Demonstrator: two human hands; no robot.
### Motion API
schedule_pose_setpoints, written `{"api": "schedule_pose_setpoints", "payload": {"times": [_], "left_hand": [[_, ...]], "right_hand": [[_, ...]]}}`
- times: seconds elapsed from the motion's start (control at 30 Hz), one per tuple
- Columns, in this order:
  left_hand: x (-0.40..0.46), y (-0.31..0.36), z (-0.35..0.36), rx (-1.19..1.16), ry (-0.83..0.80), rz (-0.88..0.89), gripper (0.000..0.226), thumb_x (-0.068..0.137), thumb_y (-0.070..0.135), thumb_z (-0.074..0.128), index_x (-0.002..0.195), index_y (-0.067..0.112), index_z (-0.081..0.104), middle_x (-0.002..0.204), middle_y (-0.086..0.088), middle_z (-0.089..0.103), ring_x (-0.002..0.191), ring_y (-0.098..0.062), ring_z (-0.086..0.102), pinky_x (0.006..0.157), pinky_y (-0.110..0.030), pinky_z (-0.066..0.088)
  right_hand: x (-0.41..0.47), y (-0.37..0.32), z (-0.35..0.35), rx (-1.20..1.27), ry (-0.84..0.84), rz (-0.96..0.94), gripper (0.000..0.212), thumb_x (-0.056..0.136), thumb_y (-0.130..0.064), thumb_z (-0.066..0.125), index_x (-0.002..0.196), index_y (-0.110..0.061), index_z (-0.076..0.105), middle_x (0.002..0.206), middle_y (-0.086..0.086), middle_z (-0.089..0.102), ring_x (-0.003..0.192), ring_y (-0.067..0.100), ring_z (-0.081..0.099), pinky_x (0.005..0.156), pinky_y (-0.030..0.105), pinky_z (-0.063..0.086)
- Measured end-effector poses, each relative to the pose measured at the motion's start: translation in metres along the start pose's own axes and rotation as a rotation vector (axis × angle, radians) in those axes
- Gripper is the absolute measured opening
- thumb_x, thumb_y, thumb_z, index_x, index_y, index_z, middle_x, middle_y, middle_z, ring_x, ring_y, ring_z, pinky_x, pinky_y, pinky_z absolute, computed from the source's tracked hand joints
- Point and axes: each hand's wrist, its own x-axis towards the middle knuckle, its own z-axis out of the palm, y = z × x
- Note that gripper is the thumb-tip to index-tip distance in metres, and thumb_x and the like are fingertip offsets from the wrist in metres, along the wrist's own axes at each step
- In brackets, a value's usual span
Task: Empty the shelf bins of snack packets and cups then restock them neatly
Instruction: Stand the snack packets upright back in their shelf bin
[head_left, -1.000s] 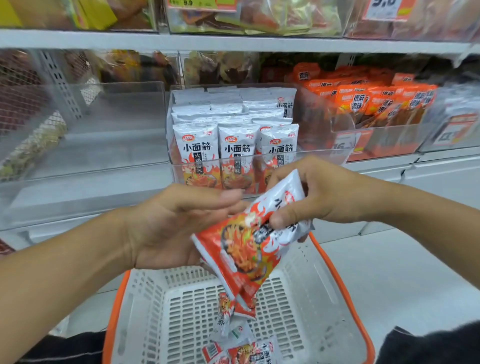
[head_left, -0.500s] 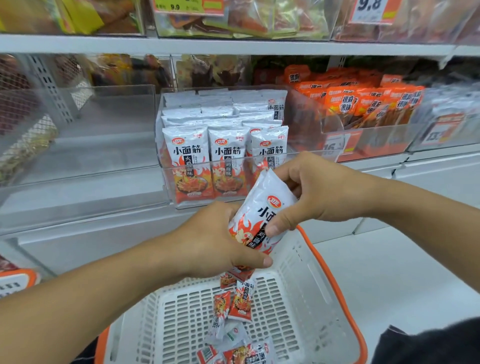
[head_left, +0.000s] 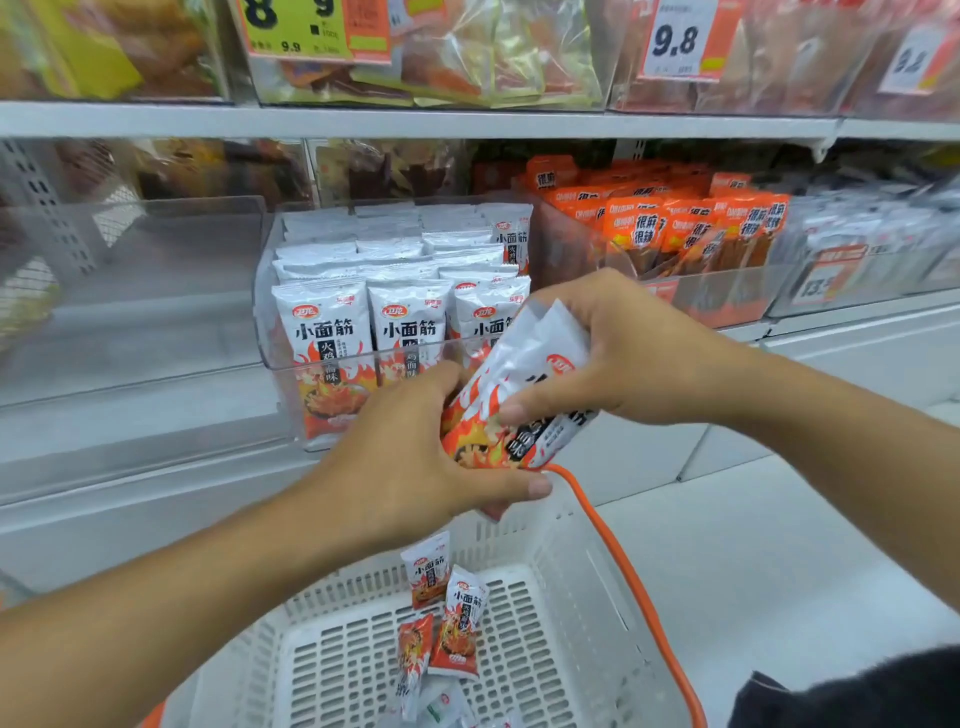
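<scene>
Both hands hold a small stack of white-and-red snack packets (head_left: 524, 400) just in front of a clear shelf bin (head_left: 363, 364). My left hand (head_left: 415, 467) grips the stack from below, thumb across its lower edge. My right hand (head_left: 613, 353) pinches the stack's upper part from the right. The bin holds several rows of the same packets (head_left: 400, 291) standing upright. Below, a white basket (head_left: 561, 597) with an orange rim holds several loose packets (head_left: 447, 623).
An empty clear bin (head_left: 135, 291) stands to the left of the stocked one. A bin of orange packets (head_left: 685, 234) sits to the right, then a bin of grey packets (head_left: 872, 244). The upper shelf (head_left: 415, 122) carries bagged snacks and price tags. White floor lies at the right.
The hands have lifted the packet stack up out of the basket toward the bin's front. The stack turned from hanging downward to tilted upright, and the left thumb now wraps under it.
</scene>
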Motion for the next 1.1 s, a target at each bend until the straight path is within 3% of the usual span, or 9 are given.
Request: {"api": "schedule_pose_setpoints", "payload": {"times": [0.07,0.1,0.17,0.2,0.33,0.47,0.6,0.83,1.1], "left_hand": [[0.014,0.000,-0.019,0.241,0.108,0.168,0.082,0.057,0.086,0.064,0.122,0.038,0.054,0.116,0.025,0.063,0.095,0.006,0.060,0.086,-0.013,0.048],[0.021,-0.004,-0.030,0.393,0.156,0.240,0.084,0.066,0.086,0.051,0.135,0.038,0.047,0.131,0.024,0.054,0.111,0.003,0.054,0.098,-0.011,0.040],[0.035,-0.015,-0.046,0.646,0.194,0.308,0.083,0.081,0.077,0.033,0.150,0.030,0.036,0.151,0.007,0.043,0.138,-0.013,0.039,0.114,-0.026,0.027],[0.041,-0.023,-0.051,0.727,0.186,0.305,0.081,0.085,0.072,0.028,0.153,0.027,0.033,0.155,0.001,0.039,0.143,-0.019,0.033,0.117,-0.034,0.023],[0.056,-0.050,-0.053,0.858,0.103,0.226,0.078,0.090,0.064,0.015,0.156,0.024,0.026,0.161,-0.005,0.028,0.149,-0.026,0.024,0.121,-0.043,0.020],[0.062,-0.057,-0.053,0.837,0.115,0.217,0.071,0.093,0.057,0.010,0.156,0.027,0.022,0.163,0.000,0.023,0.151,-0.023,0.019,0.122,-0.044,0.020],[0.065,-0.061,-0.053,0.816,0.116,0.233,0.069,0.095,0.053,0.007,0.156,0.028,0.024,0.163,0.005,0.022,0.151,-0.018,0.017,0.123,-0.042,0.018],[0.064,-0.064,-0.052,0.810,0.124,0.240,0.066,0.096,0.053,0.007,0.156,0.029,0.022,0.163,0.009,0.017,0.152,-0.013,0.012,0.123,-0.037,0.013],[0.066,-0.062,-0.051,0.810,0.116,0.237,0.066,0.095,0.053,0.005,0.156,0.031,0.020,0.163,0.011,0.012,0.152,-0.012,0.006,0.124,-0.037,0.011]], "right_hand": [[-0.003,-0.002,-0.037,-0.123,0.188,-0.044,0.039,0.063,-0.040,0.087,0.090,-0.016,0.071,0.076,-0.009,0.073,0.068,-0.001,0.068,0.053,0.019,0.052],[-0.006,-0.004,-0.054,-0.205,0.288,-0.069,0.038,0.065,-0.044,0.084,0.091,-0.020,0.069,0.078,-0.015,0.070,0.067,-0.007,0.066,0.053,0.011,0.048],[-0.002,-0.002,-0.078,-0.398,0.428,-0.101,0.038,0.068,-0.047,0.081,0.095,-0.023,0.066,0.082,-0.017,0.063,0.066,-0.008,0.061,0.055,0.006,0.044],[0.006,0.005,-0.086,-0.480,0.444,-0.093,0.038,0.069,-0.047,0.081,0.096,-0.024,0.066,0.081,-0.014,0.061,0.068,-0.005,0.058,0.058,0.011,0.046],[0.076,0.047,-0.088,-0.767,0.211,-0.004,0.049,0.068,-0.048,0.084,0.105,-0.021,0.066,0.091,0.004,0.070,0.086,0.026,0.061,0.078,0.038,0.052],[0.145,0.083,-0.067,-0.953,-0.010,0.086,0.079,0.072,-0.052,0.083,0.135,-0.014,0.054,0.123,0.015,0.062,0.109,0.035,0.056,0.085,0.039,0.045],[0.191,0.095,-0.050,-1.035,-0.099,0.105,0.076,0.076,-0.047,0.081,0.136,-0.012,0.053,0.124,0.016,0.061,0.110,0.037,0.057,0.086,0.039,0.048],[0.215,0.105,-0.048,-1.097,-0.134,0.096,0.072,0.074,-0.045,0.081,0.133,-0.014,0.053,0.128,0.013,0.059,0.113,0.035,0.057,0.090,0.044,0.052],[0.208,0.115,-0.049,-1.117,0.025,0.139,0.071,0.075,-0.054,0.079,0.124,-0.009,0.056,0.119,0.015,0.062,0.104,0.037,0.060,0.074,0.039,0.049]]}}
